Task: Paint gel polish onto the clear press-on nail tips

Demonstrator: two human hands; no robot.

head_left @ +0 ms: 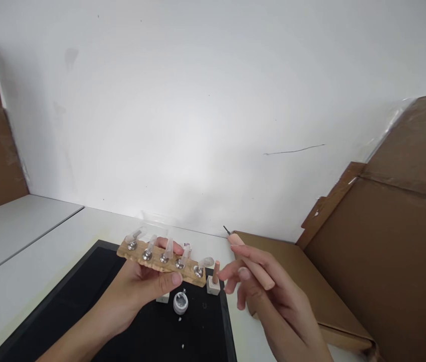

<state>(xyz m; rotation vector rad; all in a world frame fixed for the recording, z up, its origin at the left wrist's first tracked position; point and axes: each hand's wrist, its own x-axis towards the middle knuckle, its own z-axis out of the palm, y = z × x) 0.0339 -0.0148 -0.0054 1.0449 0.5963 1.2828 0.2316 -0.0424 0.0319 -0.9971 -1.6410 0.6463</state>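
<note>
My left hand (143, 291) grips a wooden strip (152, 262) from below, its thumb on the front edge. Several round metal mounts on the strip carry clear, nail-shaped pieces (169, 248), which lean at different angles. In my right hand (273, 291) rests a pink, pen-like tool (260, 274), its thin dark tip pointing up and to the left. The fingers of that hand are bent near the right end of the strip. Just beyond that end, a small pale block (213, 285) with a pink peg stands on the black mat (201, 332).
A small open pot (180, 302) sits on the mat below the strip, beside another pale block (163, 298) partly hidden by my left hand. Cardboard (311, 286) lies on the right, with tall cardboard sides at both edges. A white wall (182, 110) rises behind.
</note>
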